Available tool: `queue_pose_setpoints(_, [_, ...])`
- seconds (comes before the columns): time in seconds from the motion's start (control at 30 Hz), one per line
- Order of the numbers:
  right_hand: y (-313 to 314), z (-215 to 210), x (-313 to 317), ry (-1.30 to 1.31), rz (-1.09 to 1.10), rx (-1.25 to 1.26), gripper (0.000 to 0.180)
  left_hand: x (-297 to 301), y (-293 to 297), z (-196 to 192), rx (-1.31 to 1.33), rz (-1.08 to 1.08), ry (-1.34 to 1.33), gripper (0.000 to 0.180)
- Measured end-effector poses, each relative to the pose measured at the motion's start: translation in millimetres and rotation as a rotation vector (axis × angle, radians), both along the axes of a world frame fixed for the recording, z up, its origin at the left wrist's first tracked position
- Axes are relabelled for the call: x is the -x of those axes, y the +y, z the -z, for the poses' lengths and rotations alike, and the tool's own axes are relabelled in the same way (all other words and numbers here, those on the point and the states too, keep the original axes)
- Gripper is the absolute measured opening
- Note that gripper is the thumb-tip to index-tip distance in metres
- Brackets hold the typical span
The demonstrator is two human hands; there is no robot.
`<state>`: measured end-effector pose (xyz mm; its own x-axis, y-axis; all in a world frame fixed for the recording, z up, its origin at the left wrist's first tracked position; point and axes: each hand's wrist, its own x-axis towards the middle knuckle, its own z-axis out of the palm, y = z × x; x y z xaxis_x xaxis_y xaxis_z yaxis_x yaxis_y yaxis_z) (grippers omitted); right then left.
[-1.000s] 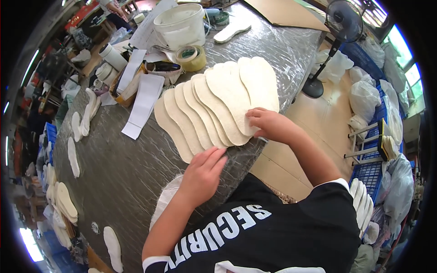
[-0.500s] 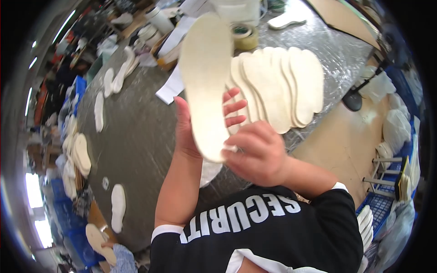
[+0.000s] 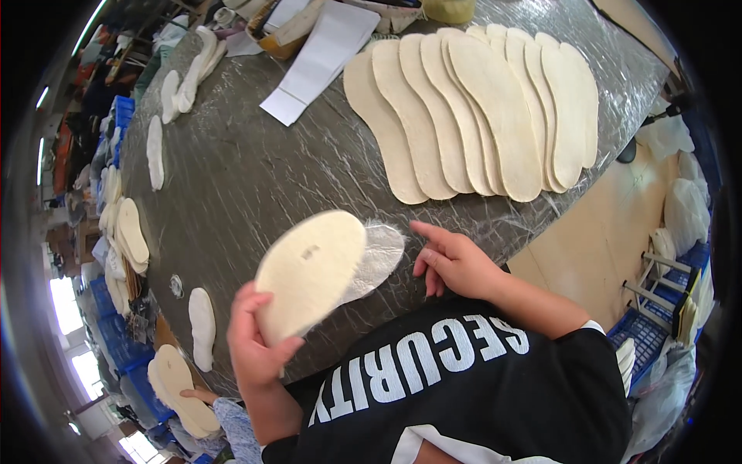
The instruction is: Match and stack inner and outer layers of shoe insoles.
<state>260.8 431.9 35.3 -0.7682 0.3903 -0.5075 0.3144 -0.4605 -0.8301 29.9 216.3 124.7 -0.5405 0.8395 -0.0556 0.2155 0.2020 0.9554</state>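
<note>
A cream felt-like insole with a small dark mark is gripped at one end by my left hand, thumb at its edge and fingers on the opposite side. It tilts over a silver foil-faced insole with a fuzzy edge, hiding much of it. Just right of the foil piece is my right hand, holding nothing, its index finger stretched out. Beyond both hands, several cream insoles lie overlapping in a fanned row on the dark, plastic-covered table.
White papers and a basket sit at the far side. Single white insoles lie along the table's left edge. At lower left another person's hand holds insoles. A blue crate stands at right.
My left hand has brought the insole down toward my body and tilted it. My right hand has let go of its end and moved aside. The view has shifted, showing more of the fanned row.
</note>
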Motion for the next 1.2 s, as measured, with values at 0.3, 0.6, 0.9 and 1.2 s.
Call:
queue_pose_setpoints(0.3, [4, -4, 8, -0.021, -0.123, 0.166, 0.050, -6, -1, 30, 0.246, 0.283, 0.646, 0.060])
queue_pose_setpoints(0.6, [8, -10, 11, -0.045, -0.217, 0.081, 0.050, -2, 10, 34, 0.271, 0.349, 0.688, 0.060])
queue_pose_setpoints(0.9, [10, -11, 12, -0.044, -0.247, 0.056, 0.051, -1, 14, 36, 0.283, 0.362, 0.696, 0.061])
queue_pose_setpoints(1.2, [11, -12, 12, -0.034, -0.261, 0.050, 0.051, 1, 22, 35, 0.316, 0.400, 0.721, 0.062])
